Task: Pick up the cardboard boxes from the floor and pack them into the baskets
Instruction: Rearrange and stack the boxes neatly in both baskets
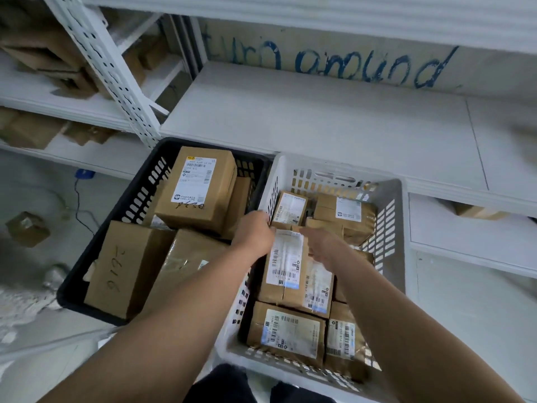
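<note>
Cardboard boxes fill two baskets set side by side on the floor in front of white shelving. The black basket [136, 196] on the left holds larger boxes: one with a white shipping label [200, 187] lies on top at the far side, and a box with handwritten digits on its side [122, 269] leans at the near left corner. The white basket [392, 228] on the right holds smaller labelled boxes packed close together, two at the near edge [287, 333] and several at the far side [345, 213]. Both bare arms of the person reach into the white basket. The left hand [255, 234] sits at the left far corner of a narrow labelled box [286, 266] in the middle of this basket, its fingers curled over the box's top edge and touching it. The right hand [322, 245] lies at the same box's right side with fingers spread loosely; whether they grip the box or only rest against it cannot be told. The box lies on top of other boxes in the basket, slightly tilted. Beyond the baskets a bare white shelf board [319, 117] carries blue handwriting along its back wall. One small box [27, 228] remains on the floor at the far left, well apart from the baskets. More cardboard lies on the shelves at upper left [49, 62].
</note>
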The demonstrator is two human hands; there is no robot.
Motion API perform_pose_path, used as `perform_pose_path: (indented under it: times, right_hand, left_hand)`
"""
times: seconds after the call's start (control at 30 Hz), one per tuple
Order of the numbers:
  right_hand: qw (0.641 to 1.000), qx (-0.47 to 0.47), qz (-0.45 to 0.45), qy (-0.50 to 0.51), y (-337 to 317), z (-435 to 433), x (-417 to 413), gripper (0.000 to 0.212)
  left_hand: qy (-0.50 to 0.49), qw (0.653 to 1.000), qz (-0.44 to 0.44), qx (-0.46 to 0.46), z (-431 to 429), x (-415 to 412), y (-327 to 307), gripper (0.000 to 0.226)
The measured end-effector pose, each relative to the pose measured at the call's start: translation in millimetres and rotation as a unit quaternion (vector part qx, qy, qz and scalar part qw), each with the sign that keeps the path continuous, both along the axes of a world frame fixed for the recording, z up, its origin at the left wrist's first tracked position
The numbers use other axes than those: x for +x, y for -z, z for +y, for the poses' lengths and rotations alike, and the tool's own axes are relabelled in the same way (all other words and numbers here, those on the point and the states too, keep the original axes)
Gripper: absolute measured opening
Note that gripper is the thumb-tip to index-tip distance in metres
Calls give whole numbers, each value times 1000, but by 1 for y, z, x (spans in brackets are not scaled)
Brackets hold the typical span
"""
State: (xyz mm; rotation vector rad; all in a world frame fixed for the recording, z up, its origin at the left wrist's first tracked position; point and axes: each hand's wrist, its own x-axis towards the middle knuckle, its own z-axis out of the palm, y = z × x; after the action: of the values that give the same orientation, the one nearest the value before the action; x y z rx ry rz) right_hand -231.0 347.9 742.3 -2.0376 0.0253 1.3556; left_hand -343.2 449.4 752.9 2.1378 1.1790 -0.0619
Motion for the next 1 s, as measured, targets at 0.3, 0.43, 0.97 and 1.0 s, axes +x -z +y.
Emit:
perform_pose_path:
  times: [0.3,0.43,0.97,1.0]
  right_hand:
    - [996,83,8,8,-32,44,-65,25]
    - [998,62,24,11,-40,52,-113,13]
    - [963,259,54,52,-70,33,-160,33]
    - [954,289,63,55,-77,31,-160,32]
  left_hand:
    - [-93,992,-57,67,75,-87,-66,20]
    - [-49,998,37,34,90,-134,-67,27]
    - [-99,959,-136,-228,114,-190,-90,60]
    - [-98,957,-145,-230,115,-187,-97,65]
